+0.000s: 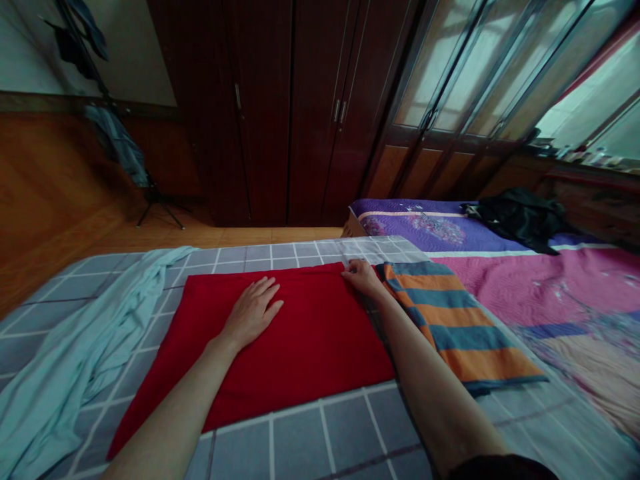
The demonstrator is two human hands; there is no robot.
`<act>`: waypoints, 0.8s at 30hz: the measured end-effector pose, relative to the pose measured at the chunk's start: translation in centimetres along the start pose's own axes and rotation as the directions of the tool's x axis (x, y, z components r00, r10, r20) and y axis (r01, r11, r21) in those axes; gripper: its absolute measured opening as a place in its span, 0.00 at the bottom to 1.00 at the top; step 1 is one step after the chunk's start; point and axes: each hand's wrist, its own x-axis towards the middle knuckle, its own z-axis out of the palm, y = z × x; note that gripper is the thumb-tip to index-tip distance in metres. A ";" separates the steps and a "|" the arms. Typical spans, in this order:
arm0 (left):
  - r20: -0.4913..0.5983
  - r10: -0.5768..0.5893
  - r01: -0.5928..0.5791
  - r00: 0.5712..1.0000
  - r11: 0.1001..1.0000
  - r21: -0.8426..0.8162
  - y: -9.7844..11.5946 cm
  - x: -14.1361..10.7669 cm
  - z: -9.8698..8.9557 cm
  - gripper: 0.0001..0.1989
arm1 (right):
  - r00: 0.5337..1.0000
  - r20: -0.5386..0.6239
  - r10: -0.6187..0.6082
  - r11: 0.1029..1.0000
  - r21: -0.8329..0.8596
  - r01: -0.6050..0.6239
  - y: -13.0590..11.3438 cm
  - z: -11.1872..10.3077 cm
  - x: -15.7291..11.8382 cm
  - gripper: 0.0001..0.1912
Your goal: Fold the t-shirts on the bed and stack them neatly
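A red cloth (310, 333) lies spread flat on a grey checked surface (295, 433). My left hand (253, 312) rests palm down on the red cloth, left of its middle, fingers spread. At the cloth's far right corner is my right hand (361, 275), its fingers bent together and pinching the cloth's edge. A folded shirt with orange and blue-grey stripes (465, 320) lies just right of the red cloth, partly beside my right forearm. To the left, a light aqua cloth (105, 333) lies loosely bunched.
A bed with a purple and pink cover (520, 280) stands at the right, with a black garment (523, 217) on it. Dark red wardrobes (320, 113) line the back. A stand with hanging clothes (117, 143) is at the back left.
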 end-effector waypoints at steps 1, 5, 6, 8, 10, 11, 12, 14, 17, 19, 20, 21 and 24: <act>0.003 -0.001 0.001 1.000 1.000 0.005 0.0 0.0 0.0 0.23 | 1.000 -0.008 0.005 1.000 -0.007 -0.005 0.0 0.2 0.0 0.12; 0.002 -0.001 0.001 1.000 1.000 0.020 0.1 0.1 -0.1 0.23 | 0.999 -0.035 0.019 0.999 -0.039 -0.020 -0.2 0.4 -0.3 0.12; 0.004 -0.001 0.001 1.000 1.000 0.022 0.1 0.1 -0.1 0.23 | 0.999 -0.039 0.022 0.999 -0.048 -0.024 -0.3 0.2 -0.4 0.11; 0.008 0.000 0.000 1.000 1.000 0.021 0.0 0.1 -0.1 0.23 | 0.999 -0.044 0.026 0.997 -0.069 -0.029 -0.8 -0.4 -0.7 0.11; 0.004 0.004 -0.004 1.000 1.000 0.014 0.0 0.1 0.0 0.23 | 0.999 -0.045 0.014 0.996 -0.087 -0.017 -2.0 -1.1 -1.1 0.13; -0.001 0.007 -0.007 1.000 1.000 0.011 -0.1 0.1 0.1 0.23 | 0.999 -0.041 -0.006 0.996 -0.092 0.002 -2.9 -1.3 -1.4 0.15; -0.007 0.010 -0.010 1.000 1.000 0.010 -0.1 0.1 0.2 0.23 | 0.999 -0.033 -0.038 0.995 -0.094 0.035 -4.0 -1.4 -1.7 0.17; -0.013 0.015 -0.015 1.000 1.000 0.010 -0.3 0.1 0.3 0.23 | 0.991 0.003 -0.135 0.987 -0.087 0.135 -6.5 -1.1 -2.7 0.24; -0.008 0.020 -0.020 1.000 1.000 0.013 -0.4 0.1 0.4 0.23 | 0.956 0.092 -0.280 0.957 -0.059 0.286 -9.7 0.6 -4.2 0.34; -0.006 0.025 -0.024 1.000 1.000 0.015 -0.4 0.1 0.4 0.23 | 0.943 0.130 -0.307 0.948 -0.052 0.315 -10.4 1.8 -4.8 0.38; -0.005 0.027 -0.027 1.000 1.000 0.015 -0.4 0.1 0.4 0.23 | 0.944 0.137 -0.299 0.950 -0.055 0.309 -10.3 2.2 -4.9 0.40; -0.006 0.029 -0.029 1.000 1.000 0.013 -0.3 0.1 0.4 0.24 | 0.949 0.137 -0.282 0.954 -0.062 0.293 -10.0 2.6 -4.9 0.41; -0.011 0.024 -0.024 1.000 1.000 0.007 -0.2 0.0 0.3 0.23 | 0.968 0.119 -0.223 0.968 -0.089 0.234 -8.5 2.9 -4.1 0.43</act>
